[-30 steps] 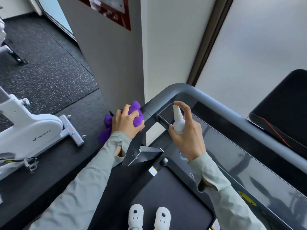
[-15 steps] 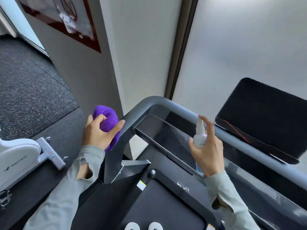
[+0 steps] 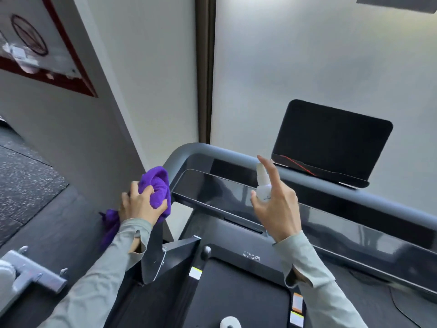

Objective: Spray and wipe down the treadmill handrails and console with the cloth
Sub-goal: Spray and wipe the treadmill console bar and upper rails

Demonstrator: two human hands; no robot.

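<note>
A grey treadmill handrail (image 3: 212, 150) curves from the left corner across to the right, above a long dark glossy console panel (image 3: 212, 192). My left hand (image 3: 139, 205) grips a bunched purple cloth (image 3: 157, 185) pressed against the rail's left corner; a tail of cloth hangs below my wrist. My right hand (image 3: 277, 204) holds a small white spray bottle (image 3: 263, 185) upright over the console, index finger raised above the nozzle. A black tablet-like screen (image 3: 331, 143) stands on the rail behind it.
A grey wall with a red-framed poster (image 3: 35, 50) stands close on the left. Speckled black gym flooring (image 3: 26, 185) lies beyond. A white exercise bike's foot (image 3: 30, 273) sits at lower left. The treadmill belt (image 3: 236, 294) is below, with a white shoe tip (image 3: 229, 323).
The view has tilted up and right. My left hand carried the cloth up to the rail's left corner. My right hand moved the bottle rightward along the console, toward the screen.
</note>
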